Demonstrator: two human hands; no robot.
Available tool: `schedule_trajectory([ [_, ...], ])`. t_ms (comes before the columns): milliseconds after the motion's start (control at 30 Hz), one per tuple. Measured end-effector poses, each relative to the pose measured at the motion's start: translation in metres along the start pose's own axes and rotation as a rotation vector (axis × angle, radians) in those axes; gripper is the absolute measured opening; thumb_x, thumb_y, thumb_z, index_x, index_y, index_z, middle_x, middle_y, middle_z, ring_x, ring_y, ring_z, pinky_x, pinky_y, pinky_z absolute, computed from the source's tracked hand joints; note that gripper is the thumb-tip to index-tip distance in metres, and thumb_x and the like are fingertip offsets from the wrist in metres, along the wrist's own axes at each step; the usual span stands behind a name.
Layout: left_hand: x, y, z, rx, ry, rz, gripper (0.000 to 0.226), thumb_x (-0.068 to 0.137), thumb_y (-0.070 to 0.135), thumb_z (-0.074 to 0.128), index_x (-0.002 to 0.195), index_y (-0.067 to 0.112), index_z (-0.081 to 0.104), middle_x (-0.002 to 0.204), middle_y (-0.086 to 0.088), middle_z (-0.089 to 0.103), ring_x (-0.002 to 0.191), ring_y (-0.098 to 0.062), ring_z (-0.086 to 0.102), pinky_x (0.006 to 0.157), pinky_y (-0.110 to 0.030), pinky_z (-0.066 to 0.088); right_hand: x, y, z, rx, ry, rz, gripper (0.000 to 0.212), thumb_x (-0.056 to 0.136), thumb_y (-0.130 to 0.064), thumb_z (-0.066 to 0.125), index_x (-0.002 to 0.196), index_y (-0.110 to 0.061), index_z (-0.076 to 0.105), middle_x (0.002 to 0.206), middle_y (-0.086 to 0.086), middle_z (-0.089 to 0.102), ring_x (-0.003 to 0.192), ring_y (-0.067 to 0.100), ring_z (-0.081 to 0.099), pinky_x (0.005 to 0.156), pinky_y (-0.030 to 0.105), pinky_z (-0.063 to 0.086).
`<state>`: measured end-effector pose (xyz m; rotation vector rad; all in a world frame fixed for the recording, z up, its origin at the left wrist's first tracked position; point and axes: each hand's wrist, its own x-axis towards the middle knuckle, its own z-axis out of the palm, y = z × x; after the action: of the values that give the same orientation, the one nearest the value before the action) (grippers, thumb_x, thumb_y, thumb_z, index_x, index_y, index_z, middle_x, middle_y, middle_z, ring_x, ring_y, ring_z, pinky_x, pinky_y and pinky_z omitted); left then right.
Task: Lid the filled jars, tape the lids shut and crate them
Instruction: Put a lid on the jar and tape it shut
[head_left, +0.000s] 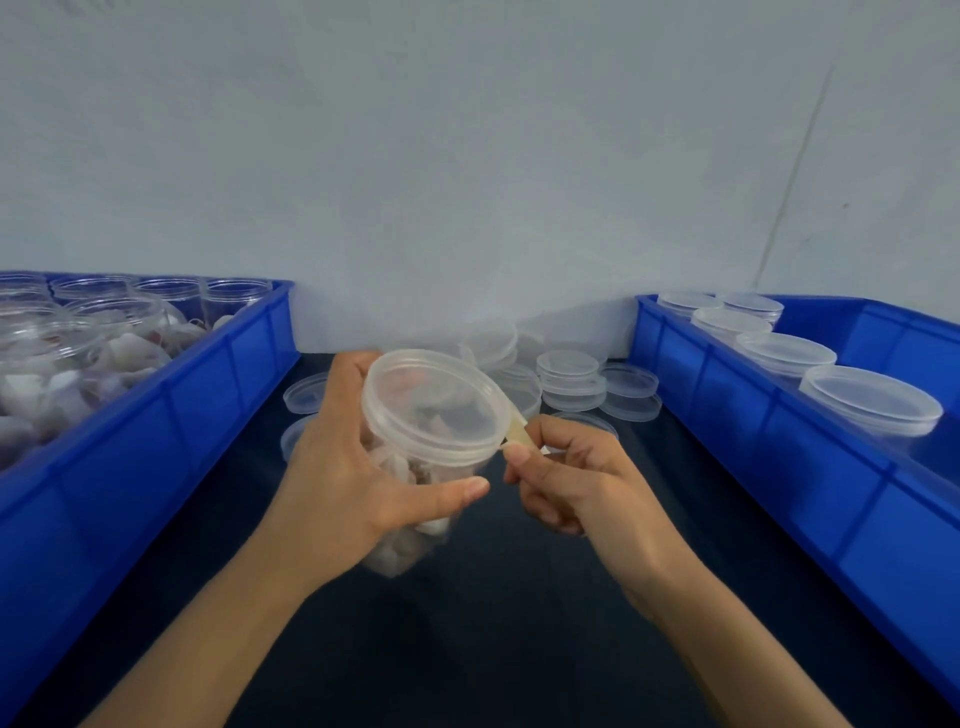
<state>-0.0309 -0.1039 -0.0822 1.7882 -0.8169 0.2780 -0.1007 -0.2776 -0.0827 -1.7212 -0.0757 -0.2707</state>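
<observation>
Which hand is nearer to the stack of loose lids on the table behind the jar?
The right hand. It pinches the tape strip just in front of the stack of loose lids; the left hand grips the jar farther left.

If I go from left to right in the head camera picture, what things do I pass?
Left blue crate of open filled jars → left hand → lidded jar it holds → tape strip → right hand pinching it → right blue crate of lidded jars.
</observation>
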Motion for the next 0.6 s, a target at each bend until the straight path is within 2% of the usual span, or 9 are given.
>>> schedule_trajectory([
  [33, 0.0, -0.002, 0.0, -0.038, -0.006, -0.004, 0.095, 0.04, 0.05, 0.095, 0.118, 0.029, 0.045, 0.108, 0.03, 0.058, 0.103, 0.005, 0.058, 0.082, -0.005, 0.045, 0.0, 0.0, 0.0, -0.004, -0.015, 0.003, 0.027, 0.095, -0.014, 0.054, 0.083, 0.01, 0.049, 0.05, 0.0, 0.036, 0.042, 0.005, 0.03, 0.044, 0.014, 0.025],
  [100, 0.0, -0.005, 0.002, -0.111, -0.007, -0.013, 0.092, 0.042, 0.045, 0.087, 0.123, 0.02, 0.05, 0.111, 0.017, 0.064, 0.106, -0.002, 0.062, 0.085, -0.011, 0.047, 0.0, -0.002, -0.002, -0.015, -0.051, 0.008, 0.021, 0.094, -0.017, 0.053, 0.083, 0.001, 0.051, 0.048, -0.004, 0.039, 0.043, 0.005, 0.031, 0.044, 0.016, 0.024],
  [167, -0.001, -0.006, 0.004, -0.166, -0.026, -0.015, 0.087, 0.043, 0.043, 0.083, 0.121, 0.018, 0.055, 0.111, 0.01, 0.068, 0.105, -0.005, 0.064, 0.084, -0.012, 0.048, -0.001, -0.005, -0.007, -0.032, -0.098, 0.021, 0.02, 0.094, -0.019, 0.052, 0.083, -0.002, 0.051, 0.048, -0.003, 0.039, 0.043, 0.005, 0.032, 0.045, 0.015, 0.026],
  [267, -0.003, -0.007, 0.008, -0.189, -0.017, -0.042, 0.084, 0.041, 0.044, 0.083, 0.117, 0.02, 0.056, 0.108, 0.015, 0.068, 0.101, -0.001, 0.064, 0.078, -0.007, 0.047, -0.001, -0.008, -0.012, -0.029, -0.125, 0.04, 0.022, 0.093, -0.021, 0.051, 0.083, -0.001, 0.052, 0.049, 0.0, 0.035, 0.043, 0.005, 0.029, 0.046, 0.014, 0.026],
  [367, -0.005, -0.007, 0.011, -0.103, 0.043, -0.039, 0.089, 0.038, 0.05, 0.082, 0.118, 0.024, 0.053, 0.106, 0.02, 0.065, 0.101, 0.001, 0.062, 0.079, -0.006, 0.045, 0.0, -0.004, -0.008, -0.034, -0.02, 0.055, 0.026, 0.095, -0.018, 0.054, 0.074, -0.003, 0.053, 0.05, 0.0, 0.031, 0.045, 0.007, 0.025, 0.046, 0.017, 0.022],
  [400, -0.006, -0.007, 0.011, -0.066, 0.067, -0.045, 0.09, 0.037, 0.053, 0.081, 0.118, 0.028, 0.051, 0.104, 0.018, 0.065, 0.1, -0.003, 0.063, 0.08, -0.011, 0.048, 0.002, -0.003, -0.006, -0.044, 0.025, 0.059, 0.028, 0.094, -0.019, 0.056, 0.069, -0.005, 0.053, 0.049, -0.001, 0.031, 0.045, 0.008, 0.024, 0.047, 0.019, 0.021],
  [467, -0.009, -0.005, 0.01, -0.005, 0.118, -0.068, 0.088, 0.035, 0.059, 0.082, 0.114, 0.039, 0.048, 0.097, 0.014, 0.065, 0.094, -0.014, 0.066, 0.078, -0.033, 0.053, 0.003, 0.0, -0.003, -0.072, 0.087, 0.08, 0.033, 0.092, -0.022, 0.06, 0.062, -0.01, 0.054, 0.048, -0.002, 0.032, 0.045, 0.009, 0.025, 0.048, 0.022, 0.022],
  [500, -0.01, -0.004, 0.009, 0.04, 0.15, -0.061, 0.086, 0.034, 0.062, 0.08, 0.112, 0.045, 0.046, 0.097, 0.015, 0.065, 0.093, -0.015, 0.066, 0.076, -0.037, 0.053, 0.004, 0.001, -0.001, -0.091, 0.105, 0.095, 0.034, 0.092, -0.024, 0.062, 0.06, -0.011, 0.055, 0.047, -0.002, 0.033, 0.045, 0.01, 0.026, 0.049, 0.024, 0.023],
  [600, -0.011, 0.003, 0.008, 0.174, 0.202, 0.011, 0.082, 0.035, 0.07, 0.072, 0.109, 0.052, 0.042, 0.105, 0.032, 0.058, 0.098, 0.007, 0.057, 0.076, -0.018, 0.043, 0.005, 0.003, -0.001, -0.1, 0.134, 0.138, 0.036, 0.09, -0.023, 0.063, 0.057, -0.013, 0.055, 0.047, -0.002, 0.035, 0.046, 0.012, 0.028, 0.05, 0.027, 0.023],
])
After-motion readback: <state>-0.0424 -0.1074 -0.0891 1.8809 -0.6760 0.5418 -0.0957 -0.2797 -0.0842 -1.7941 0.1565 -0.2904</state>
